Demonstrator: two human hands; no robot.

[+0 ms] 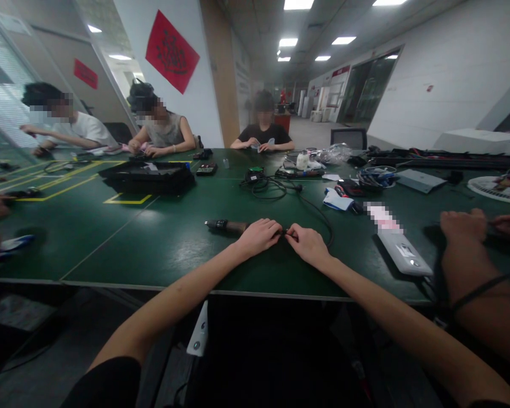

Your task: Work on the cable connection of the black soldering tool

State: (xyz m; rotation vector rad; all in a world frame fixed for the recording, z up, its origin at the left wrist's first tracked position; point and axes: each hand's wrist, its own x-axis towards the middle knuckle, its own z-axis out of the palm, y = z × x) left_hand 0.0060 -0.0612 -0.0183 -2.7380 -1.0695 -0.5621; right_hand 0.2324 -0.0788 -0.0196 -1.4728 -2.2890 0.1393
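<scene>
Driver (227, 226): lying flat on the green desk (174, 255), straight ahead of me near the front edge, metal tip to the left, rear end to the right. Head view, the only one I've got on my feed. My left hand (260, 235) is over the driver's rear half, fingers curled round it. My right hand (308, 242) is just beside, thumb and fingers pinching a small dark end piece (285, 231) at the driver's rear; too small for me to tell plug from cable. So grip: left wrapped on driver, right pinched on end piece; fingertips of the two hands nearly meet.

Cord (323, 212) bends past the far side of my right hand, back to a loose tangle. Farther off: black tray (148, 184) to the left, blue-white packet (338, 199) right of the cord, coiled wires (377, 177) behind it. White box (403, 252) lies right of my right hand, well apart. Co-worker's fist (463, 224) rests beyond that, at the right. One person (263, 139) sits opposite, two more people (170, 133) far left.
</scene>
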